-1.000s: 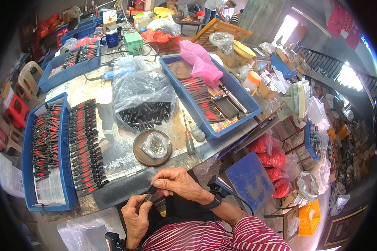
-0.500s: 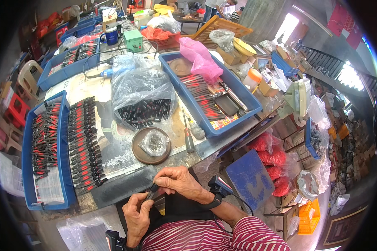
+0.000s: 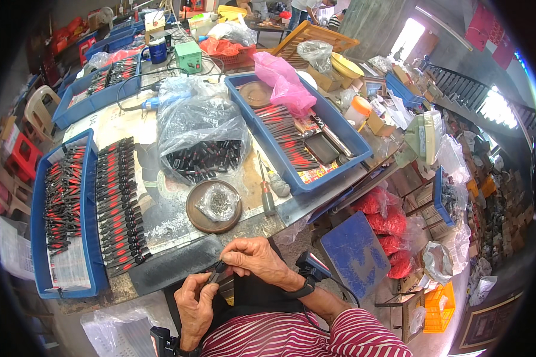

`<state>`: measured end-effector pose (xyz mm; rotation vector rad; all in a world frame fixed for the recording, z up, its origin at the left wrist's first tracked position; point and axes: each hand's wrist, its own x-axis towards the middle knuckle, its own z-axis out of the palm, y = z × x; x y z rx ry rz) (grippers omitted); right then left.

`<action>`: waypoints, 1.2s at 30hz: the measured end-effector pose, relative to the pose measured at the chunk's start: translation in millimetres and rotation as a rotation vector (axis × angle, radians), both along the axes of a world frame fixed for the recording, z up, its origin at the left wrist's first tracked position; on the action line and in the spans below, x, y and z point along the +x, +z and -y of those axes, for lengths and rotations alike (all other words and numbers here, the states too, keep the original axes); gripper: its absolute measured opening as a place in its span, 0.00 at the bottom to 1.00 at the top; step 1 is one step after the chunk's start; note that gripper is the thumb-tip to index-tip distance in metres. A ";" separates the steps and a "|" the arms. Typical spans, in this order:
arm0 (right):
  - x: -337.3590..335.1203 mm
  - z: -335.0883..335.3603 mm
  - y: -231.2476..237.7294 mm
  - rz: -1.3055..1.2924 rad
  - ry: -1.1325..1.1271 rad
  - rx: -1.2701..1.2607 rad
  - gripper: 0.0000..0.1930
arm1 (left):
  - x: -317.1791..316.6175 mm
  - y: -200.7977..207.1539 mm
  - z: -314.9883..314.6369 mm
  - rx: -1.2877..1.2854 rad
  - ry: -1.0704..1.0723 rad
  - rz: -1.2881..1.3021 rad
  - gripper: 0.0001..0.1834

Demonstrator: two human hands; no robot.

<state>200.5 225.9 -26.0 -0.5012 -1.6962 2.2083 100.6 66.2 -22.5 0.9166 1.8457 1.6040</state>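
Small dark part pinched between two hands at desk edge

Small dark part (image 3: 218,271) is held between both hands, in front of the near edge of the desk (image 3: 171,225), above the lap. Lower end is gripped by the left hand (image 3: 195,304), thumb and forefinger nearly closed on it. Upper end is pinched by the right hand (image 3: 255,260), thumb against fingers. Most of the part is covered by fingertips; whether one piece or two cannot be told.

Handling, judged by look: light, stiff, probably plastic, perhaps a bit slippery if smooth; not likely fragile. Best taken by its two ends, with fingertips only.

Around: a dark strip (image 3: 170,266) is set along the desk edge, just beside the hands. Beyond it, a round brown dish (image 3: 198,219) is topped by a small clear bag (image 3: 218,201) of tiny metal pieces. Screwdriver (image 3: 267,195) is laid to the right of the dish. Large plastic bag (image 3: 199,128) of black parts is placed behind. Black-and-red pieces (image 3: 122,205) are lined up at left, beside a blue tray (image 3: 96,250). Hands are not blocked by anything visible; reach toward the large bag is partly obstructed by the dish.
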 end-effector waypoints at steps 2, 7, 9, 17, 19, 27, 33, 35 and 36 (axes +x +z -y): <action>0.9 0.1 -0.3 -0.004 -0.003 0.012 0.09 | 0.1 0.5 0.0 -0.004 0.000 -0.002 0.06; 2.3 -1.2 -1.4 0.022 -0.006 0.012 0.10 | 0.0 2.7 -1.0 -0.001 0.011 -0.010 0.07; 2.3 -1.3 -1.9 0.013 -0.013 0.011 0.10 | 0.2 2.3 -1.9 0.007 0.023 0.014 0.05; 2.0 -0.3 -3.1 0.009 -0.033 -0.015 0.09 | 0.3 -0.1 -1.3 0.008 0.031 0.026 0.05; 1.9 0.0 -3.2 0.013 -0.038 -0.009 0.09 | 0.4 -0.2 -1.7 0.013 0.033 0.023 0.06; 3.0 1.1 -2.8 0.036 -0.053 0.008 0.09 | 0.4 -1.5 -0.7 0.018 0.032 0.007 0.05; 2.6 2.1 -2.1 0.041 -0.055 -0.005 0.10 | -0.2 -2.5 0.3 0.012 0.030 0.007 0.05; 2.1 2.4 -1.5 0.050 -0.055 -0.004 0.10 | -0.5 -2.3 0.5 0.014 0.027 0.013 0.06; 1.8 2.4 -1.1 0.055 -0.054 -0.004 0.10 | -1.0 -1.8 1.0 0.013 0.021 0.015 0.06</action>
